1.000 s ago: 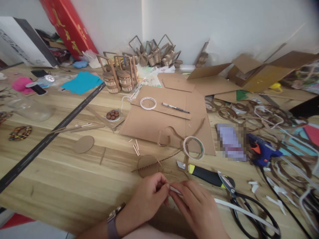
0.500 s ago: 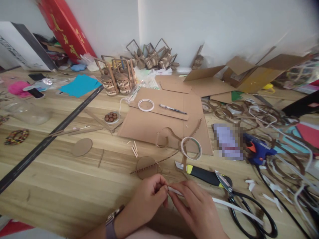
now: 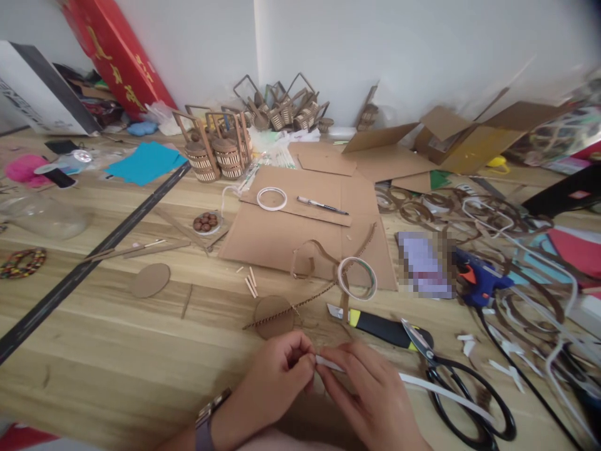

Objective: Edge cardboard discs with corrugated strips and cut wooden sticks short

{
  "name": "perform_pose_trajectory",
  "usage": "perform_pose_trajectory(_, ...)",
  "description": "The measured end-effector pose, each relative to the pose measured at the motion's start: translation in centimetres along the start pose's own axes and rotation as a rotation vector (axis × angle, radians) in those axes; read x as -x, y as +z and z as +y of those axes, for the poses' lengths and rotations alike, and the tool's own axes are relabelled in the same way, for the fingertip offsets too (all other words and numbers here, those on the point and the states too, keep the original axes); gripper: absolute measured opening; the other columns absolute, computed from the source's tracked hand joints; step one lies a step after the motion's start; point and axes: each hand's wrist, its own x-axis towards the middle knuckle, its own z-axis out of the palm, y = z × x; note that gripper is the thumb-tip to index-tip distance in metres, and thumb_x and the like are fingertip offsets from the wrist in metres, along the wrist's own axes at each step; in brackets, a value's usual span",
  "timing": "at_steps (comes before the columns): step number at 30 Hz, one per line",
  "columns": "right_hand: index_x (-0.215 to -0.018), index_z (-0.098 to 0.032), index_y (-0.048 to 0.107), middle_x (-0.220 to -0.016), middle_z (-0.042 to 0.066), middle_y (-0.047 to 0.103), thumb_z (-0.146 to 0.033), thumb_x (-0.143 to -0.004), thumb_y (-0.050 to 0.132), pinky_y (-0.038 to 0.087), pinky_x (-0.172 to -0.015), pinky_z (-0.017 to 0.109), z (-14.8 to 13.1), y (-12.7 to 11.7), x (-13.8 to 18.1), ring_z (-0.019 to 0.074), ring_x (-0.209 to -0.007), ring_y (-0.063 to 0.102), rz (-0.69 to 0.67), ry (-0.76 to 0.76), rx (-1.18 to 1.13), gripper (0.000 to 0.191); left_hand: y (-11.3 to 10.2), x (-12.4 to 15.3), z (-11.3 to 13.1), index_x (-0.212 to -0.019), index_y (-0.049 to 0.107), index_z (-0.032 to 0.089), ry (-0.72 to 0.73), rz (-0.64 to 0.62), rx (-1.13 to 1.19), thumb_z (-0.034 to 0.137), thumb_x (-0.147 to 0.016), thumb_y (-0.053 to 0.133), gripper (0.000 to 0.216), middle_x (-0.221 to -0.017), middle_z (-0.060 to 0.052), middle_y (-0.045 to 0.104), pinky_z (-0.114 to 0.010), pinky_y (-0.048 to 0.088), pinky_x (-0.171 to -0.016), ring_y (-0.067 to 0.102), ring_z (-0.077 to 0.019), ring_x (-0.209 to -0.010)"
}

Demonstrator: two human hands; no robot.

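Observation:
A narrow white strip [image 3: 441, 389] runs between my two hands, its long tail trailing right across black-handled scissors [image 3: 429, 356]. My left hand [image 3: 277, 373] is closed in a pinch near the strip's left end, which the fingers partly hide. Close beside it, my right hand [image 3: 375, 394] pinches the strip between thumb and fingers. Just beyond the hands lies a round brown cardboard disc [image 3: 270, 308] with a thin braided cord across it. A yellow-and-black utility knife [image 3: 382, 328] rests behind my right hand, its blade out.
Flat cardboard [image 3: 310, 241] carries a pen [image 3: 322, 205] and a tape roll [image 3: 258, 199]; another tape roll [image 3: 344, 291] lies nearer. At right are a blue glue gun [image 3: 483, 282] and tangled brown strips [image 3: 530, 307]. Small woven baskets [image 3: 201, 164] stand behind. Another disc [image 3: 150, 280] lies left.
The view has shifted slightly, so the table things sit a little further left. Both hands keep their pinch on the white strip with hardly any movement.

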Motion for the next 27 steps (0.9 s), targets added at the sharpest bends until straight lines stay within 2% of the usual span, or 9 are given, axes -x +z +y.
perform_pose_trajectory(16, -0.1, -0.021, 0.064, -0.079, 0.003, 0.065, -0.022, -0.099, 0.052, 0.046, -0.068, 0.03, -1.1, -0.7, -0.1, 0.0173, -0.073, 0.06, 0.002, 0.057, -0.03, 0.012, -0.2, 0.3, 0.6, -0.071, 0.05, 0.021, -0.094, -0.084, 0.081, 0.048, -0.075, 0.054, 0.027, -0.05, 0.006, 0.05, -0.023, 0.03, -0.048, 0.04, -0.0103, -0.046)
perform_pose_trajectory(23, -0.101, -0.021, 0.063, -0.088, 0.003, 0.068, -0.02, -0.096, 0.056, 0.045, -0.074, 0.033, -1.0, -0.6, 0.1, 0.0183, -0.08, 0.06, 0.015, 0.078, -0.02, 0.009, -0.1, 0.3, 0.5, -0.07, 0.049, 0.021, -0.104, -0.068, 0.076, 0.052, -0.075, 0.057, 0.032, -0.048, 0.007, 0.049, -0.023, 0.03, -0.048, 0.04, -0.01, -0.045)
perform_pose_trajectory(27, -0.105, -0.021, 0.062, -0.096, 0.005, 0.067, -0.019, -0.092, 0.062, 0.046, -0.079, 0.035, -1.4, -0.7, 0.1, 0.0202, -0.088, 0.06, 0.05, 0.115, 0.014, 0.014, -0.3, 0.1, 0.4, -0.07, 0.049, 0.021, -0.11, -0.031, 0.066, 0.053, -0.076, 0.058, 0.033, -0.05, 0.007, 0.049, -0.023, 0.031, -0.049, 0.04, -0.0099, -0.047)
